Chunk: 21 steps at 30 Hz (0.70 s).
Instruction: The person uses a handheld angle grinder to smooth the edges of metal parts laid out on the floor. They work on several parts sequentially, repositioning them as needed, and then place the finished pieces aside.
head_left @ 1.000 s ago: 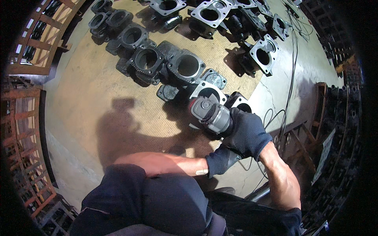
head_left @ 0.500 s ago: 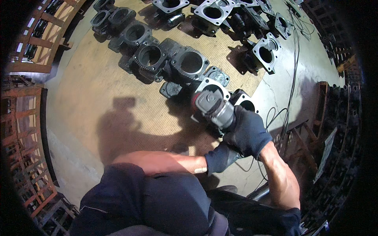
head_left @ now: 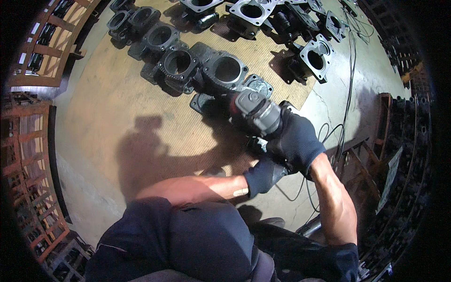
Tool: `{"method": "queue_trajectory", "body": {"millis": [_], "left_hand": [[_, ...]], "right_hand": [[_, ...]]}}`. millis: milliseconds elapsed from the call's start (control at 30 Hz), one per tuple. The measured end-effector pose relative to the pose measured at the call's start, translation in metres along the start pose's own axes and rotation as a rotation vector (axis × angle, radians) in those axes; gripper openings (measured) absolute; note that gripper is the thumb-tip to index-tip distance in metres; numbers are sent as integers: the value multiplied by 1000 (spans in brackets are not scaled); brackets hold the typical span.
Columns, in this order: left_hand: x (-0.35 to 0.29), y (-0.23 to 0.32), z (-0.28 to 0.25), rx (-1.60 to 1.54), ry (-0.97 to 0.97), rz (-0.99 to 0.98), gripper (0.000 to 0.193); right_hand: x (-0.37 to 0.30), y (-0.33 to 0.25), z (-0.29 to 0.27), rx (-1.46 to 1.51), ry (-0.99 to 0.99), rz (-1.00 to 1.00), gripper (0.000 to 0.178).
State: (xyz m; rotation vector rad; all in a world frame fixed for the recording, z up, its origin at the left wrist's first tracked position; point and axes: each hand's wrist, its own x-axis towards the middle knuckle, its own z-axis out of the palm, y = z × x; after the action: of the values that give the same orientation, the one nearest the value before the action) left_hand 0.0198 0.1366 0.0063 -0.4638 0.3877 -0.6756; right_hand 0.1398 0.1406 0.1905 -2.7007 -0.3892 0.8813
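Observation:
My right hand [head_left: 296,141], in a dark work glove, is wrapped round the grey body of an angle grinder [head_left: 256,110]. The grinder's head covers most of a dark metal casting; a pale bit of it [head_left: 261,144] shows beneath. Just below the right wrist is my left hand [head_left: 268,175], gloved alike, its forearm crossing from the left. The right hand hides its fingers, so I cannot make out what they grip. Directly beyond the grinder stands another casting [head_left: 224,70] with a round bore and a bare-metal flange, a rough side flange [head_left: 258,85] next to it.
More dark castings [head_left: 178,66] run in a row to the far left on a ribbed tan sheet [head_left: 98,103]. Others with bright flanges [head_left: 317,58] stand at the far right. Black cables [head_left: 351,80] trail over the floor on the right. Wooden crates [head_left: 28,141] line the left side.
The grinder has shifted slightly right and away from me, covering the bright flange that showed beneath it. My right hand has moved slightly with it; the left stays nearly in place.

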Motion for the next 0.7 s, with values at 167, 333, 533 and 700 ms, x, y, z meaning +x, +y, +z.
{"method": "queue_trajectory", "body": {"millis": [167, 333, 533, 700], "left_hand": [[-41, -23, 55, -659, 281, -110, 46], [-41, -43, 71, 230, 310, -163, 44], [-45, -34, 71, 1312, 131, -114, 45], [-56, -32, 62, 1183, 230, -42, 49]], "right_hand": [[-30, 13, 11, -15, -50, 13, 50], [-47, 32, 8, 12, -59, 98, 54], [-42, 38, 11, 23, -28, 68, 53], [-35, 21, 14, -34, -62, -7, 51]]}}
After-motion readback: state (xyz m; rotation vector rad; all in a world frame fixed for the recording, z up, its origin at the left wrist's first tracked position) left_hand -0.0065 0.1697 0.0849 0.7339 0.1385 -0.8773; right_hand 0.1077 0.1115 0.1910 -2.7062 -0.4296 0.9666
